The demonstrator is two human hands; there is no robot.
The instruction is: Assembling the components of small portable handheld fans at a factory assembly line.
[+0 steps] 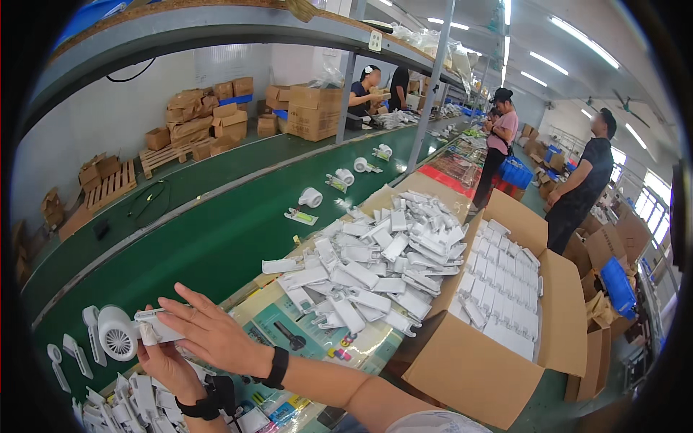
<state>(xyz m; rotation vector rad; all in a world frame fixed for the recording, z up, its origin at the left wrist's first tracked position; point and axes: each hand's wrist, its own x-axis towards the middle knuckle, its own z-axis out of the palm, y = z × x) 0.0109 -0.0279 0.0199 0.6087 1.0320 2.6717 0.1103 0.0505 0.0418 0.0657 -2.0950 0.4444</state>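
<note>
My left hand (172,369), with a pale cover on one fingertip, grips a white handheld fan (118,333) by its handle, the round grille facing me. Over that handle lies my right hand (216,333), fingers stretched out and apart, its palm touching or very close to the white plastic. The handle's far end is hidden behind the right hand. Beside the fan, several white handle-shaped parts (78,355) rest on the green conveyor belt (209,252). Below my left hand is a heap of white plastic pieces (137,404).
A large pile of white plastic casings (375,252) covers the bench to the right. Beyond it stands an open cardboard box (469,375) with rows of casings. Several fan heads with handle parts (310,198) sit along the belt. An overhead shelf (216,18) crosses above; co-workers stand farther off.
</note>
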